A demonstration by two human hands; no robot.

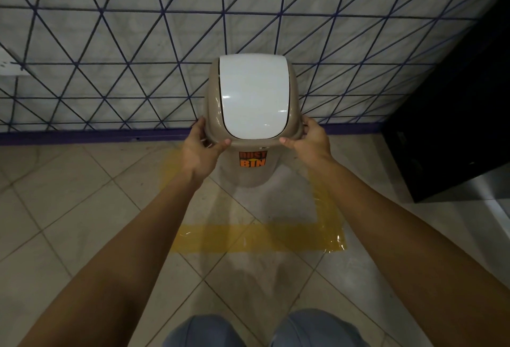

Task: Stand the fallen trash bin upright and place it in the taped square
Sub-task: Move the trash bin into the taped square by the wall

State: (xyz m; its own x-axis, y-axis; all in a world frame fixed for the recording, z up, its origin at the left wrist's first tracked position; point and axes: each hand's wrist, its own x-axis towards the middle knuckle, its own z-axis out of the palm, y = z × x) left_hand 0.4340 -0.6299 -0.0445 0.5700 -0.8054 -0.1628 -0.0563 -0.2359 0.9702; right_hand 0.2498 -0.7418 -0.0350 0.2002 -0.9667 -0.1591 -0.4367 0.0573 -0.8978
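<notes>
The beige trash bin (252, 172) with a white swing lid and an orange "DUST BIN" sticker stands upright near the wall. Its base sits inside the square of yellow tape (248, 237) on the tiled floor, toward the far side of it. My left hand (202, 148) grips the left side of the bin's top rim, thumb on the front edge. My right hand (310, 139) grips the right side of the rim the same way. The far edge of the tape is hidden behind the bin.
A grey wall with a blue triangle pattern (110, 56) and a dark blue skirting runs right behind the bin. A black cabinet (455, 125) stands at the right. My knees in blue trousers (256, 330) show at the bottom.
</notes>
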